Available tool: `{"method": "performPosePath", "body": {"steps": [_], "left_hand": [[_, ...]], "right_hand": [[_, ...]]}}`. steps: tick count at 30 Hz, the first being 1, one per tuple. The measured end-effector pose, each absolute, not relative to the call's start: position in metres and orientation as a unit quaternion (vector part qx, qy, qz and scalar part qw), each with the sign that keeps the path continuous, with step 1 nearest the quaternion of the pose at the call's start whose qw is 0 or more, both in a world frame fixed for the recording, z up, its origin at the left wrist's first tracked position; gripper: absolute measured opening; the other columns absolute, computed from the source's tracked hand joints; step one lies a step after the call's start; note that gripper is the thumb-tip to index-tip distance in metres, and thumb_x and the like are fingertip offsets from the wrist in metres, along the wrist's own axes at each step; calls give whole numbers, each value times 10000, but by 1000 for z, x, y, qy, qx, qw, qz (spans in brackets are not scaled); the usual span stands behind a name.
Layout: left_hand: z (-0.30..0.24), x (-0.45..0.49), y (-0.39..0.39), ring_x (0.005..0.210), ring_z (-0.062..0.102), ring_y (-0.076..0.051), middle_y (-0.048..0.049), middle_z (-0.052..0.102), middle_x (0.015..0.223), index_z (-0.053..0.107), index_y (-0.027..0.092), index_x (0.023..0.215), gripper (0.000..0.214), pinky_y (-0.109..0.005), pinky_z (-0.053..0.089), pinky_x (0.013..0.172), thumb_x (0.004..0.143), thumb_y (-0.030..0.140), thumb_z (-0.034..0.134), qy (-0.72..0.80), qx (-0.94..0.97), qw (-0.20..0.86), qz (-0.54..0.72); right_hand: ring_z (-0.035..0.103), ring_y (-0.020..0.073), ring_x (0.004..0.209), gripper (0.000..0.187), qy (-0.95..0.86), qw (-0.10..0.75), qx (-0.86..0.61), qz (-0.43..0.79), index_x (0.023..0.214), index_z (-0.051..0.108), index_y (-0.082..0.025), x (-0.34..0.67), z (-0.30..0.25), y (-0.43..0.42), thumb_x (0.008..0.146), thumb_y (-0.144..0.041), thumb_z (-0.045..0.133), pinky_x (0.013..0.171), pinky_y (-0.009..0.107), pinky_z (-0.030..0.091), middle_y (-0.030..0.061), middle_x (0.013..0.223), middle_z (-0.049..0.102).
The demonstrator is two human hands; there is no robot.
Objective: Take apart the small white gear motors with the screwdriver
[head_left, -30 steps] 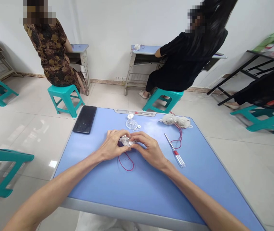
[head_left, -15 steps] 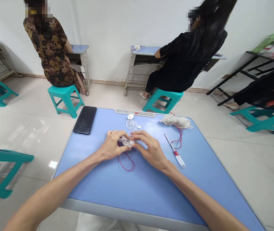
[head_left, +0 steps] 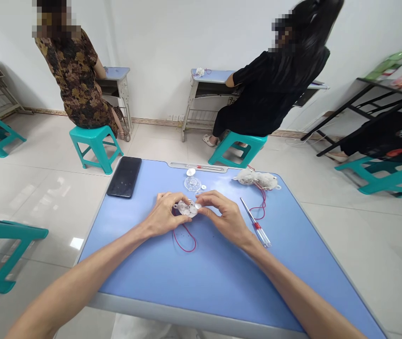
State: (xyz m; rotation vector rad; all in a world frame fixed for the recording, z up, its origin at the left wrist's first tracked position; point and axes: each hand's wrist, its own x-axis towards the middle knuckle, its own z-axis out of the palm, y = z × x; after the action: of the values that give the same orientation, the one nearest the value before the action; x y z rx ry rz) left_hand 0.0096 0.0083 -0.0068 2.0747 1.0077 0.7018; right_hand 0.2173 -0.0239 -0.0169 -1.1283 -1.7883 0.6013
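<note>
**Clear plastic part pinched btw our 2 hands**

Our L hand & R hand meet near the middle of the blue table, the part btw them. Can't tell if it touches the table top; our hands hide most of its underside. Grip is narrow: L fingers curl over the part from the left, R fingertips press on it from the right. Exact finger count on it: can't tell.

Just below our hands lies a loop of red wire, near the L hand. Just past the part sit a clear round disc, a small white disc & a tiny white piece. Nearest the R hand, a screwdriver w/ clear handle & red collar lies on the table. Further on, a white fluffy tuft sits near the far edge, w/ a 2nd red wire trailing from it. A black phone lies face up at the far L, well apart from our hands.

Beyond the table, 2 people sit on teal stools at small desks, backs to us: one in brown print, one in black.
</note>
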Motion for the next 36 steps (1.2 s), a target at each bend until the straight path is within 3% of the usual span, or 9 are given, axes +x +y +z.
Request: {"method": "performPosePath", "body": {"steps": [8,18,36], "left_hand": [[-8,9,10,968,607,-193,25,711,1053,632,247,1014,293,-372,342,982,759,249,776,390,802,362,269],[-6,9,11,994,610,-201,24,713,1068,634,245,1014,309,-371,343,973,745,236,787,392,804,358,269],[-7,9,9,950,597,-191,24,702,1041,620,242,1001,285,-375,342,963,760,247,772,390,806,359,263]], "right_hand": [[679,188,793,155,-661,455,-551,231,921,708,-225,245,-23,-14,856,-356,657,786,363,573,29,915,733],[640,241,851,211,-708,385,-572,151,908,724,-232,255,-39,-1,891,-402,600,811,425,511,65,860,712],[602,255,920,194,-711,371,-581,136,950,738,-237,255,-45,2,892,-373,613,848,424,480,70,895,677]]}}
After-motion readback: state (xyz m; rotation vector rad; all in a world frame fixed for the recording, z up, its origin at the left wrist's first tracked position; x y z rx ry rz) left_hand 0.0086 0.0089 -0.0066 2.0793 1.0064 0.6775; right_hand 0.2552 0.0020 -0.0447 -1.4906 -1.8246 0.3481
